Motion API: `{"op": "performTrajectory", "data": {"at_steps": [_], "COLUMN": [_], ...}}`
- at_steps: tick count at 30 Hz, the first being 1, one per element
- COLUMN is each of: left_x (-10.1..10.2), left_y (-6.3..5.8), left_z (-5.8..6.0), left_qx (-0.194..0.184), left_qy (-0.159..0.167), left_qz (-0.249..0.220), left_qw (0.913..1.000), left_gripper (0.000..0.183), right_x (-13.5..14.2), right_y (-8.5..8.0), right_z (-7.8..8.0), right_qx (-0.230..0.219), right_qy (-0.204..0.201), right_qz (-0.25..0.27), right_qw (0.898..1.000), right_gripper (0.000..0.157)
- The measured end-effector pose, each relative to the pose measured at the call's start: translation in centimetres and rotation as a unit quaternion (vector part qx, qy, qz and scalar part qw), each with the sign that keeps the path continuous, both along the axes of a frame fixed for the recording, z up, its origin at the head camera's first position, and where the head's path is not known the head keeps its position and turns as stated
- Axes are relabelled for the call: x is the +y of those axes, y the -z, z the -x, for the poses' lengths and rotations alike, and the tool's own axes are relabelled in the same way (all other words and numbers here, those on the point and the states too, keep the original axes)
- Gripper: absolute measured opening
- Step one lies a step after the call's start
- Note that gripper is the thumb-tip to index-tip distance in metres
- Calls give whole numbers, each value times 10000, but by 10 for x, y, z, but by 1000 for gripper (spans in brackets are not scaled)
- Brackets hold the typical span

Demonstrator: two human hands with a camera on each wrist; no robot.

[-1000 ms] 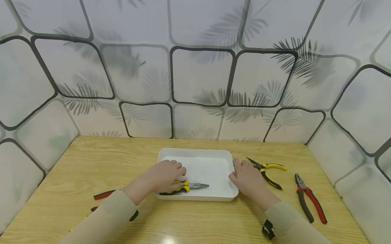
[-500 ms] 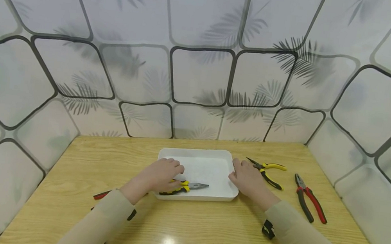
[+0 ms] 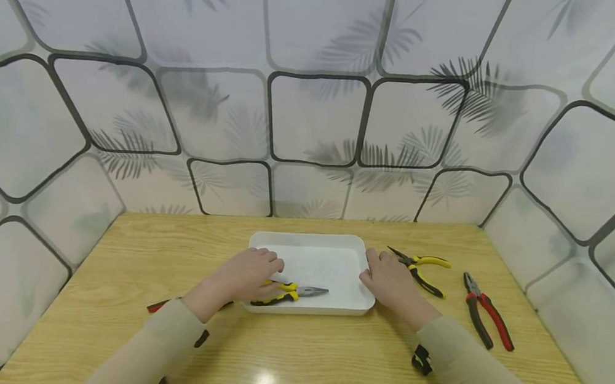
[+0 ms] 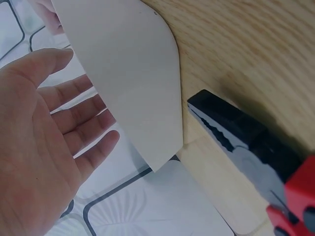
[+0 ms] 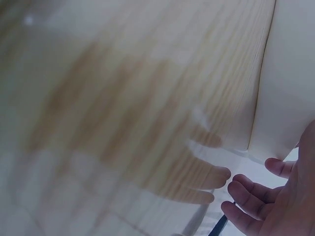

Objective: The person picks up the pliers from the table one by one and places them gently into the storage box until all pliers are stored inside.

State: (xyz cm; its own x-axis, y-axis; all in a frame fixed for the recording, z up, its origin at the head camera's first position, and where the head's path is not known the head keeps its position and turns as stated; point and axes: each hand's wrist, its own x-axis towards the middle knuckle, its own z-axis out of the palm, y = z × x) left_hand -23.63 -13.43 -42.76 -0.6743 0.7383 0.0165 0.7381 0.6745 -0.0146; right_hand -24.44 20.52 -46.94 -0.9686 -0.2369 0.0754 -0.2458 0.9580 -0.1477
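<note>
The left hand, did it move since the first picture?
Yes, a little: in the head view, the left hand has shifted left against the white tray, farther from the tips of the long-nose pliers inside.

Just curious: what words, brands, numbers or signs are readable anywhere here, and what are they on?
No text can be read in any view.
Right sleeve: a small dark X-like mark, too small to tell whether it is lettering.
Needle-nose pliers in the white tray, and red-and-black combination pliers: no legible markings.
</note>
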Motion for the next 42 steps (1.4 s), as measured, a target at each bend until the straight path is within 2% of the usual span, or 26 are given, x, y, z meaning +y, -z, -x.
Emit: {"op": "performTrajectory", "data": {"at_steps": [11,17,20,26,36,42], "left_x": [-12,-19,-25,-35,-47,-56], "left_y": [3,2,0,-3,-2,-4], "left_z": [-2,-6,-8,-14,-22,-27], "left_qx": [-114,-175,-127,-80,-4,238], "left_qy": [-309,-459,-473,-613,-753,-806], "left_qz": [23,18,-87,-181,-269,-421], "left_qw": [9995,9988,9988,9979,9968,9956], "left_gripper": [30,29,28,26,32,33], "right_x": [0,0,0,0,1,1], "right_y": [1,1,1,0,0,0], "right_z": [1,-1,-2,-3,-4,-3], "right_qx": [-22,125,295,515,555,525], "right_qy": [0,-45,-87,-92,-73,-60], "right_qz": [-67,-114,-189,-333,-344,-365], "right_qw": [10000,9998,9993,9981,9978,9979], "right_gripper": [28,21,15,13,17,23]}}
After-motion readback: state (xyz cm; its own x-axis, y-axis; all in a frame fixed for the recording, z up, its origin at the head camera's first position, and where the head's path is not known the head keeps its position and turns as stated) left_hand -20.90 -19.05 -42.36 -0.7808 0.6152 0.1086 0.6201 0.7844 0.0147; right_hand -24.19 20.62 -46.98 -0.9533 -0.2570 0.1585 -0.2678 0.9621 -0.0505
